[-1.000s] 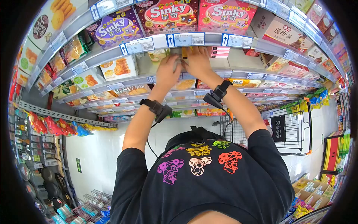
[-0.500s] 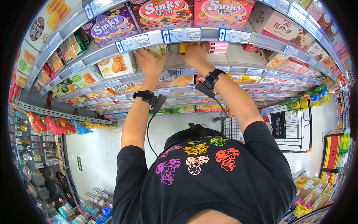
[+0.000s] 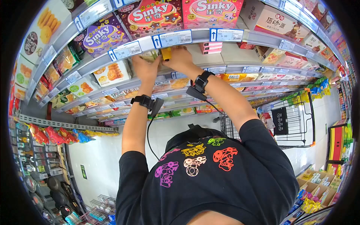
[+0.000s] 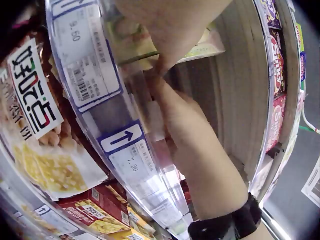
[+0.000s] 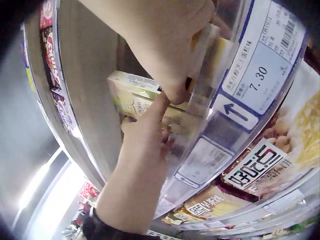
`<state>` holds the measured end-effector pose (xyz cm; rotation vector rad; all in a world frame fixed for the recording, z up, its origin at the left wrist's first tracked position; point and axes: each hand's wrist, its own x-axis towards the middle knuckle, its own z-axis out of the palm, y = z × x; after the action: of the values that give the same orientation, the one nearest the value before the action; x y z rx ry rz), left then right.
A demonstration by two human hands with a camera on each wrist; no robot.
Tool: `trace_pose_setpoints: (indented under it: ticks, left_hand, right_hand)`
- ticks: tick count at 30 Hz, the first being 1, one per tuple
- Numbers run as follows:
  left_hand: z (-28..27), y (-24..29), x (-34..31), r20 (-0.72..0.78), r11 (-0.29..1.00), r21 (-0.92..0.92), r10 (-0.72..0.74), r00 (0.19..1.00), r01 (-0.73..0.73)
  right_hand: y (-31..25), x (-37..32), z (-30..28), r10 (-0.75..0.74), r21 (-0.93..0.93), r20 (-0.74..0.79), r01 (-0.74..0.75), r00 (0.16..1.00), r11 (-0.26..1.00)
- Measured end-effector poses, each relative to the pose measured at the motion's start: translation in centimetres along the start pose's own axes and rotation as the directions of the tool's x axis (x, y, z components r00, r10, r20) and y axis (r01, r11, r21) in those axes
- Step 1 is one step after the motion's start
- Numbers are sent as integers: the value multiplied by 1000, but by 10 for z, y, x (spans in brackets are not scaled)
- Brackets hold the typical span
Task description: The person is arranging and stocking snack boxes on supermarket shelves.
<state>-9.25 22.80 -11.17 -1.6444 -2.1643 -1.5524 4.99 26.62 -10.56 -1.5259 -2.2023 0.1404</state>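
On the shelf under the Sinky boxes, my left hand (image 3: 145,70) holds a light green box (image 5: 132,95), its fingers spread over the box's side in the right wrist view. Right beside it, my right hand (image 3: 180,59) grips a small yellow box (image 3: 166,54) standing upright, the thumb along its near side; its other fingers are partly hidden behind it. The two hands nearly meet at the shelf's front edge. In the left wrist view the green box (image 4: 207,47) shows on both sides of my left hand (image 4: 172,25).
A clear guard and price tags (image 3: 171,38) line the shelf edge. Pink boxes (image 3: 212,48) are stacked to the right, and a white cookie pack (image 3: 112,74) stands to the left. Sinky boxes (image 3: 153,17) fill the shelf above. A shopping cart (image 3: 296,122) stands behind on the right.
My left hand has parted from the right and moved left onto the green box. My right hand has carried the yellow box left, close to the green one. The head view has shifted slightly.
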Motion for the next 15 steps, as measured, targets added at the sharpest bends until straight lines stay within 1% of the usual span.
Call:
trace_pose_setpoints:
  ticks: [1, 4, 7, 10, 13, 15]
  left_hand:
    - [0, 1, 1, -17, 1000, 8, 2, 1000, -2]
    - [-1, 1, 0, -22, 998, 57, 33, 999, -32]
    - [-1, 3, -1, -42, 992, 119, 49, 998, -43]
    - [4, 2, -3, -75, 984, 170, 64, 995, -50]
    - [7, -1, -4, -87, 981, 190, 63, 994, -45]
    - [8, -1, -3, -82, 983, 182, 56, 995, -40]
  right_hand:
    - [0, 0, 0, -5, 0, -51, 5, 999, 1000]
    - [9, -4, -8, -32, -29, -135, 28, 990, 999]
    - [30, -8, -22, -81, -190, -169, 48, 982, 981]
    - [47, -13, -28, -46, -167, -185, 15, 982, 986]
    - [52, -18, -29, -67, -176, -219, 28, 973, 984]
    - [54, -19, -28, -80, -164, -201, 47, 976, 985]
